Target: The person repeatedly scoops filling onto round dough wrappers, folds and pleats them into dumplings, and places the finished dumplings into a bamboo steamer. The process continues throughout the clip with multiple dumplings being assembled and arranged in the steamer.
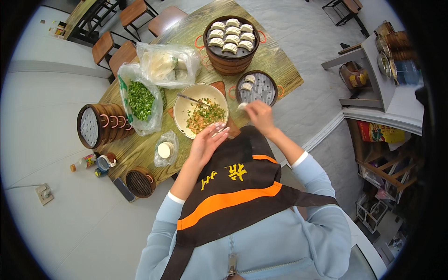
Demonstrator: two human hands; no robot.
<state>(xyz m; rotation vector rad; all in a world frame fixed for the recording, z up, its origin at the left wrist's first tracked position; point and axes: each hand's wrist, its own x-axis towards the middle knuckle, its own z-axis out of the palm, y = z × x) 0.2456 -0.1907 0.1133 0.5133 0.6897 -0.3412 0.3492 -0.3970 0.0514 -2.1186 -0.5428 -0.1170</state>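
Observation:
Between the fingertips of my right hand (259, 116) is a small pale folded dumpling (242, 106), partly covered by the fingers. Just beyond it lies a round steamer tray (264, 87) with a perforated liner and a few pleated dumplings (249, 79) at its left side. My left hand (209, 140) holds nothing; its fingers are apart at the near rim of a cream bowl (180, 115). Orange and green chopped filling (204, 115) fills part of that bowl, and a metal utensil (190, 98) leans in it. A wooden board (233, 128) shows beneath the bowl.
A tall steamer stack (229, 66) topped with rows of dumplings stands at the back. Left are bags of chopped greens (141, 100) and pale dough-like pieces (162, 66), bagged round wrappers (165, 149), another steamer stack (112, 122), bottles (84, 162) and a phone (124, 190).

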